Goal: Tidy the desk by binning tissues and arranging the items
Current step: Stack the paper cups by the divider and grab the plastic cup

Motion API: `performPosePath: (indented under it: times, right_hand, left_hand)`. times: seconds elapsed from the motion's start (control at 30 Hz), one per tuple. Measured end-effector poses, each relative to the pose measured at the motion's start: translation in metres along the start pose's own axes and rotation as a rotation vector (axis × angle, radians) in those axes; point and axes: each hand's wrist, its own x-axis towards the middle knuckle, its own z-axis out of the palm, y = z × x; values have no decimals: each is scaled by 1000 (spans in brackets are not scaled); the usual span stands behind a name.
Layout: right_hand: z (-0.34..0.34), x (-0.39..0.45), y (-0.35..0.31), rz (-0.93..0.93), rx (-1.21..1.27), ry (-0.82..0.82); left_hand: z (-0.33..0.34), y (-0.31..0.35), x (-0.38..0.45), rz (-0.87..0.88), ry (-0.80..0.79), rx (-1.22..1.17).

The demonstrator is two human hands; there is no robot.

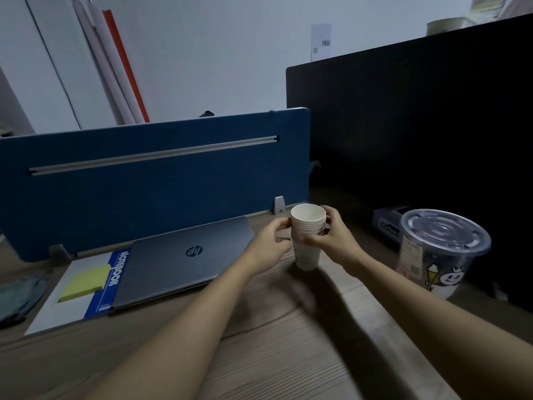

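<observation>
Cups first: you've got a stack of white paper cups (307,235) standing upright on the wood-grain desk (259,342), near its far edge, just past the right corner of the blue fabric divider panel (150,180). Your left hand (271,243) is curled against the stack's left side, fingers touching it near the rims. Your right hand (328,232) wraps the right side, fingers closed around the upper part of the stack, so both hands are on it.

Left of the cups, the closed grey HP laptop (184,258) lies flat along the divider, partly overlapping a blue-and-white notebook (86,290) with a yellow sticky-note pad (85,282) sitting on its cover. Over by the right edge of the desk you've got a big clear plastic drink cup with a domed lid and cartoon print (438,252), well apart from the stack, with a small dark box (388,222) just behind it.
</observation>
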Motion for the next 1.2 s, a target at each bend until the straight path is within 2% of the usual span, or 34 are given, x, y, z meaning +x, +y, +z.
performPosePath:
  times: [0.47, 0.73, 1.2]
  right_hand:
    - [23, 12, 32, 1, -84, -22]
    - [54, 42, 45, -5, -137, -24]
    - [104, 113, 65, -6, -229, 21]
  left_hand:
    - [-12, -20, -3, -62, 26, -41]
    - [-52, -55, 1, -92, 96, 164]
    - [-104, -101, 5, -77, 61, 481]
